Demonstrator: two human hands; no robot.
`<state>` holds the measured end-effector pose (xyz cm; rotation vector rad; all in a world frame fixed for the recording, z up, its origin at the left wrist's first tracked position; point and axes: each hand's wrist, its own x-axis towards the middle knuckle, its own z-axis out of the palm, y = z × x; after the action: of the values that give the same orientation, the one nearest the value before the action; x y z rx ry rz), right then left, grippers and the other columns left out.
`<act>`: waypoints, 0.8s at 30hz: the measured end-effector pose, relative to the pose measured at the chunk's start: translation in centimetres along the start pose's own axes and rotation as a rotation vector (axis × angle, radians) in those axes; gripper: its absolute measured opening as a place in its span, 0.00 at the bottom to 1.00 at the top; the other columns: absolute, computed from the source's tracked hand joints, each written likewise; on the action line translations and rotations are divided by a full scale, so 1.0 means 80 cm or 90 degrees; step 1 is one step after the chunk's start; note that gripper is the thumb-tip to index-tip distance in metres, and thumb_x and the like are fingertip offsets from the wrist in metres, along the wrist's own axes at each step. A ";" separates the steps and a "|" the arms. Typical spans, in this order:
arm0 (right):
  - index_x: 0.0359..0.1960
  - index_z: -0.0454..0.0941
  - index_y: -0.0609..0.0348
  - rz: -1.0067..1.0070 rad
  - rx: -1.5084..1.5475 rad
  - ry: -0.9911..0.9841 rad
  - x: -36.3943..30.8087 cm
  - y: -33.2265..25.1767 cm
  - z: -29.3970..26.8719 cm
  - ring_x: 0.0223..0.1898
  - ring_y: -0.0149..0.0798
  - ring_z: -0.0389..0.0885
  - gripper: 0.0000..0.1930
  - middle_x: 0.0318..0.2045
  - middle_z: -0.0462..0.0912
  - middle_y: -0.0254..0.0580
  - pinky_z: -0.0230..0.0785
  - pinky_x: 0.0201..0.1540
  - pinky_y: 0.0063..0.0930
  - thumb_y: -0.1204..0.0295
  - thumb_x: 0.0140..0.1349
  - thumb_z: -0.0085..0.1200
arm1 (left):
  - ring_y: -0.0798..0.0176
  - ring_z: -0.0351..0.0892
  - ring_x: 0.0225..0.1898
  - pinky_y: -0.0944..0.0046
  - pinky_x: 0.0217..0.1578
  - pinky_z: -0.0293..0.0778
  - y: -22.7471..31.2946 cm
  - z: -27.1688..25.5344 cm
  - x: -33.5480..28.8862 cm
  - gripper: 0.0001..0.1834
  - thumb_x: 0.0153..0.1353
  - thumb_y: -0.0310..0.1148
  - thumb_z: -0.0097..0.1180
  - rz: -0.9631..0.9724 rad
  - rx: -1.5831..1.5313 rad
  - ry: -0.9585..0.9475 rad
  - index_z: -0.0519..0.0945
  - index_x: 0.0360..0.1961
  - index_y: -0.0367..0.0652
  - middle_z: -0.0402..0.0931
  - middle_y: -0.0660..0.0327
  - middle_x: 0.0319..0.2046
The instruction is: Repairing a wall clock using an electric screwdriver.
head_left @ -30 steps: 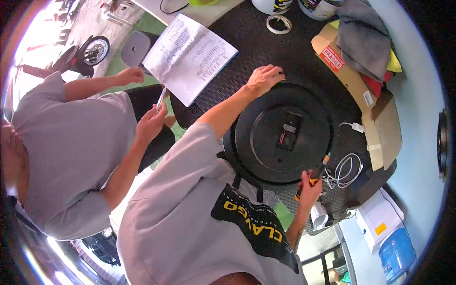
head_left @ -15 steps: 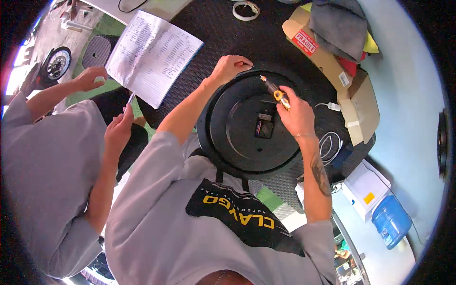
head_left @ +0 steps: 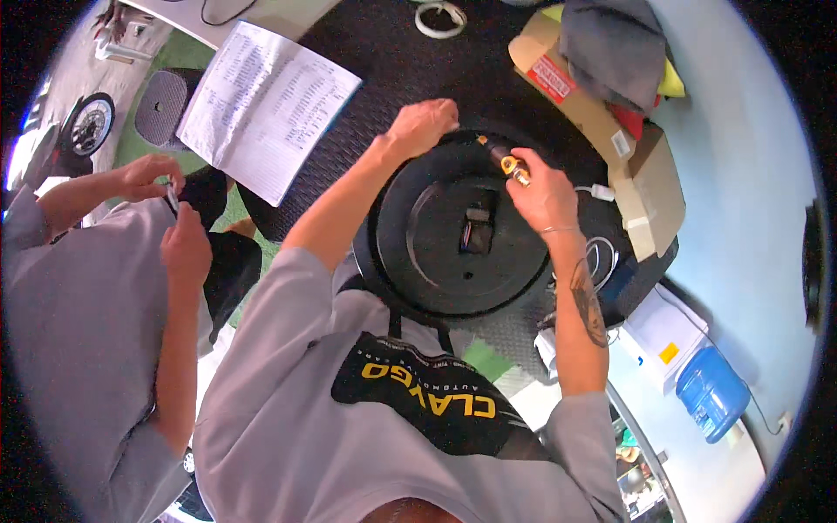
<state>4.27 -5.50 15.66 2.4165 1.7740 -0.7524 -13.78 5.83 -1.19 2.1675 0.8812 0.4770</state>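
Note:
A wide, round black piece like a lid or dish (head_left: 418, 279), with a raised rim, lies in front of me. At its far left rim, my left hand (head_left: 423, 126) is closed with the fingertips pressed together; what they pinch, if anything, is too small to make out. Over the far right part of the piece, my right hand (head_left: 542, 190) grips a slim black-and-orange hand tool (head_left: 504, 160). Its narrow tip points up and left toward my left fingertips, with a small gap between. A small dark box-like object (head_left: 476, 234) sits in the middle of the round piece.
At left, another person's hands (head_left: 181, 222) hold a pen beside an open notebook (head_left: 261, 113). A tape roll (head_left: 440, 19) lies on the dark textured table (head_left: 375, 52). At right are an opened cardboard box (head_left: 649, 187), a grey cloth (head_left: 610, 52), a white cable (head_left: 602, 253) and a blue water jug (head_left: 713, 395).
My left fingers have curled in more at the rim, and the tool has shifted slightly. The other person's hands have drawn back from the notebook and come together around the pen.

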 end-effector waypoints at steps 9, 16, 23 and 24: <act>0.47 0.80 0.45 -0.050 -0.071 -0.234 -0.077 0.016 -0.067 0.38 0.54 0.81 0.20 0.35 0.83 0.51 0.73 0.41 0.42 0.63 0.50 0.57 | 0.51 0.81 0.41 0.55 0.42 0.76 0.028 -0.058 0.016 0.13 0.64 0.38 0.45 -0.053 0.127 -0.185 0.78 0.42 0.46 0.81 0.57 0.38; 0.49 0.79 0.45 -0.030 -0.026 -0.263 -0.086 0.018 -0.062 0.40 0.56 0.81 0.20 0.38 0.83 0.51 0.72 0.44 0.43 0.63 0.52 0.58 | 0.55 0.81 0.31 0.55 0.30 0.72 -0.013 -0.007 0.013 0.05 0.55 0.39 0.58 -0.004 -0.023 -0.080 0.80 0.33 0.56 0.80 0.64 0.28; 0.50 0.77 0.54 -0.117 0.222 -0.013 -0.026 0.026 -0.039 0.42 0.51 0.82 0.19 0.41 0.82 0.49 0.72 0.44 0.37 0.67 0.55 0.58 | 0.62 0.81 0.33 0.62 0.37 0.76 -0.014 -0.008 0.000 0.12 0.52 0.42 0.65 -0.074 -0.155 -0.024 0.84 0.36 0.51 0.82 0.62 0.30; 0.49 0.78 0.49 -0.130 0.202 0.010 -0.014 0.018 -0.034 0.40 0.54 0.81 0.18 0.38 0.82 0.50 0.73 0.42 0.39 0.64 0.55 0.58 | 0.67 0.80 0.31 0.65 0.36 0.75 -0.001 -0.023 -0.003 0.11 0.52 0.41 0.66 -0.143 -0.172 -0.026 0.85 0.35 0.50 0.83 0.63 0.29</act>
<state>6.31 -6.14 18.20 2.4504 2.0705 -1.1156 -15.06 6.63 -0.05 1.8029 0.9647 0.4114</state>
